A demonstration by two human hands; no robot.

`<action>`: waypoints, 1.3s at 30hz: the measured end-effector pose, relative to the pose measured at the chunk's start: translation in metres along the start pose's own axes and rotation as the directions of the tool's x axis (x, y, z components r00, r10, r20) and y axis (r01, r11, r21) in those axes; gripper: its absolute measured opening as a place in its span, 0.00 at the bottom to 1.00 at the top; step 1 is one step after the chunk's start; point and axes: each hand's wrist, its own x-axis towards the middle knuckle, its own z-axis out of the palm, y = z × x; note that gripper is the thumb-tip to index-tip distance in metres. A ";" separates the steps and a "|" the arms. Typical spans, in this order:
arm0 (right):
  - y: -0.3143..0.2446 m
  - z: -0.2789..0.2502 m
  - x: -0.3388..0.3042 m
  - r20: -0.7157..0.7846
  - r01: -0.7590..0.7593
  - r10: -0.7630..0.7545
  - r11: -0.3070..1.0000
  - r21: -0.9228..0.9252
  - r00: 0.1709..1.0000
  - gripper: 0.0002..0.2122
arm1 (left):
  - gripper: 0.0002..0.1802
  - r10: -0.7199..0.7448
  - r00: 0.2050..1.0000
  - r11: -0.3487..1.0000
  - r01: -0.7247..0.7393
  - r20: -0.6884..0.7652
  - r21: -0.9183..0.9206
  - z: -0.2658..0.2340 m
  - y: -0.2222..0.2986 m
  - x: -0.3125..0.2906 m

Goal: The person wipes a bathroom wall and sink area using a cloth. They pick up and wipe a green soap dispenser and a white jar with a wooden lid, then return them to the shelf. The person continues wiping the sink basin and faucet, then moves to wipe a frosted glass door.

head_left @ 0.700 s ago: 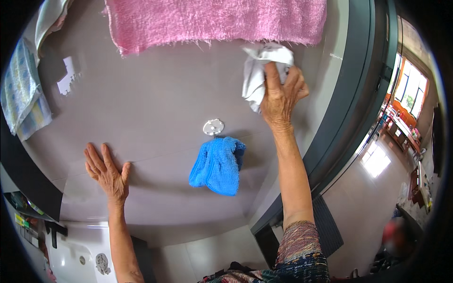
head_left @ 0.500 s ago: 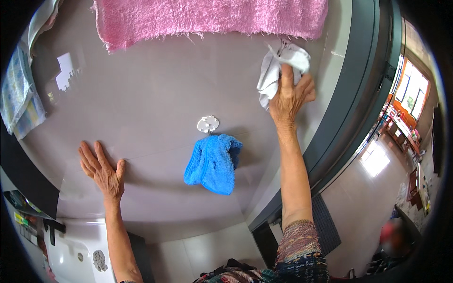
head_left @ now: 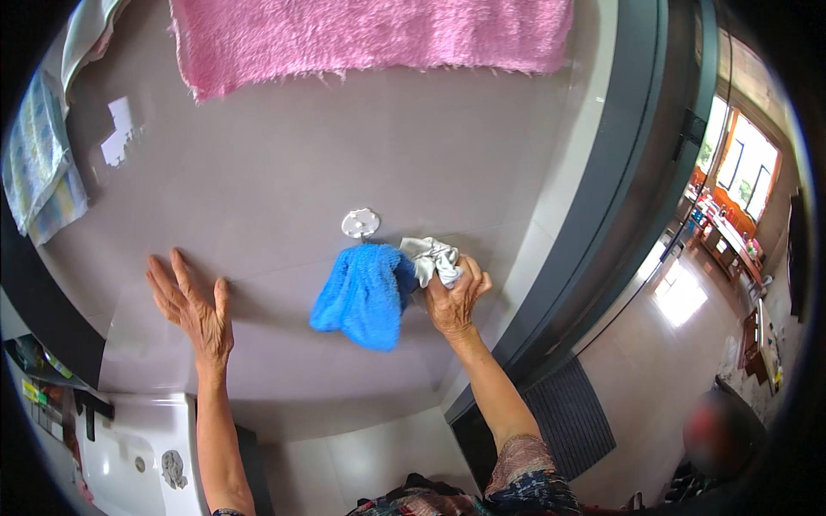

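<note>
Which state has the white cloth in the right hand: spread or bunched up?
Bunched up: the white cloth shows crumpled folds, gathered in the right hand.

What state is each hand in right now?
Left hand: open, empty, against the glossy grey wall.
Right hand: closed, holding a crumpled white cloth.

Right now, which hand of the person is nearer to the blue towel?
Right. The right hand, gripping a white cloth, is close beside the right edge of the blue towel; the left hand is farther away, open at its left.
</note>
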 end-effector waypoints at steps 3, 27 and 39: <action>0.009 0.002 0.022 -0.015 0.023 -0.024 0.999 -0.035 1.000 0.15 | 0.41 0.021 0.999 0.998 -0.023 -0.032 -0.058 -0.003 0.007 0.001; 0.092 -0.069 0.160 0.284 0.325 -0.159 0.395 -0.859 0.945 0.08 | 0.37 0.172 0.945 0.983 -0.182 -0.279 -0.010 0.055 0.055 -0.015; 0.082 -0.061 0.087 0.394 0.372 -0.068 0.503 -0.780 0.917 0.11 | 0.36 0.174 0.946 0.982 -0.188 -0.274 -0.028 0.056 0.053 -0.015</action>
